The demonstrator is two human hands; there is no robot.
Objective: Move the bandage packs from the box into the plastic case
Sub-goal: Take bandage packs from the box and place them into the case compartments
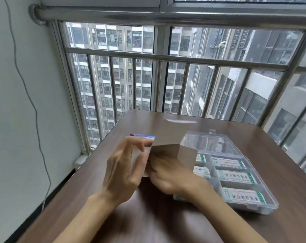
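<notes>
A flat high up in a tower block, by the look of it, at a glazed balcony or window corner. A brown wood-grain bench (pixel 245 137) stands against tall windows (pixel 124 81) fitted with steel guard bars (pixel 166 57) and a thick steel rail (pixel 148 14) across the top. Through the glass rise many-storeyed residential towers (pixel 113 67), their small balconies and windows stacked floor upon floor. A plain white wall (pixel 12 102) on the left carries a loose grey cable (pixel 28 95).
</notes>
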